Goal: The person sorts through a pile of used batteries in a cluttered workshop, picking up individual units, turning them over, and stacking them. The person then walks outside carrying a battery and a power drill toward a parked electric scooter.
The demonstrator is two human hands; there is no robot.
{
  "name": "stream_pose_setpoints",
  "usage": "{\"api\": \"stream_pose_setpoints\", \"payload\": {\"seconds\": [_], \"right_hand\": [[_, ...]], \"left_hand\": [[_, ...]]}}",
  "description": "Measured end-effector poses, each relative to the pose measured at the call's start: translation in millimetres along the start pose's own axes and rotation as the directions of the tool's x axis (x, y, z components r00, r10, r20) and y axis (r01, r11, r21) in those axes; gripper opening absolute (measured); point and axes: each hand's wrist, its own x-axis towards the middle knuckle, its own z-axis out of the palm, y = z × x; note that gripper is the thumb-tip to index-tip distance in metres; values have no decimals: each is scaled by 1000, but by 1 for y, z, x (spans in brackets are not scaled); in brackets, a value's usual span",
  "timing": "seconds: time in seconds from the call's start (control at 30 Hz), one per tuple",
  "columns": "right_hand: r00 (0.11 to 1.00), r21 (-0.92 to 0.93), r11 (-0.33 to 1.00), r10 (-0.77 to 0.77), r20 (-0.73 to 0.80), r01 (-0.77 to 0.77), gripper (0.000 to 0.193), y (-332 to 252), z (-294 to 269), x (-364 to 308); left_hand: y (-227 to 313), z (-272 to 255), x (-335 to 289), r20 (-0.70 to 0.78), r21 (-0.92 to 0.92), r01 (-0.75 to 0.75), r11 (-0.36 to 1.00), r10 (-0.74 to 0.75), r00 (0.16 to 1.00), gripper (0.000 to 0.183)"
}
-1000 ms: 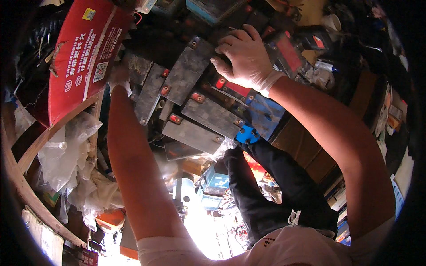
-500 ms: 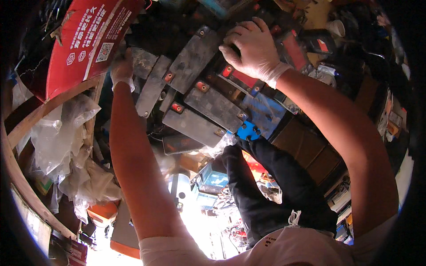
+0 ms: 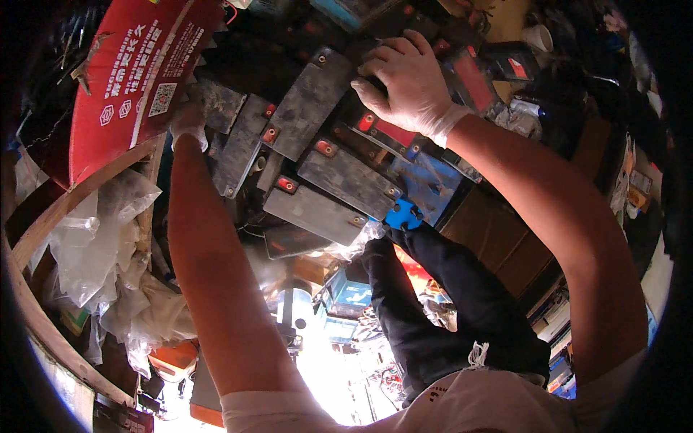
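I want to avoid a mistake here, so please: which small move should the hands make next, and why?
Perhaps draw the gloved left hand slightly back: its fingertips are lost in shadow beside the red printed carton, so I cannot tell whether that hand grips anything.

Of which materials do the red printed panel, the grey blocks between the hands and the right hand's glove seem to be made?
Red printed panel: probably cardboard, smooth, with a toothed edge. Grey blocks: likely hard plastic, dull, scuffed, straight-edged. Glove: perhaps latex or vinyl, whitish, close-fitting, wrinkled at the cuff.
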Motion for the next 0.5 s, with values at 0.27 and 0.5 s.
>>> {"api": "stream_pose_setpoints", "payload": {"seconds": [0.27, 0.5], "right_hand": [[1000, 5, 1000, 1, 2, -1, 36, 1, 1, 0], [1000, -25, 1000, 7, 26, -6, 34, 1, 0, -1]], "left_hand": [[8, -2, 5, -29, -676, 114, 728, -180, 983, 75], [4, -9, -13, 53, -576, 191, 795, -198, 979, 63]]}}
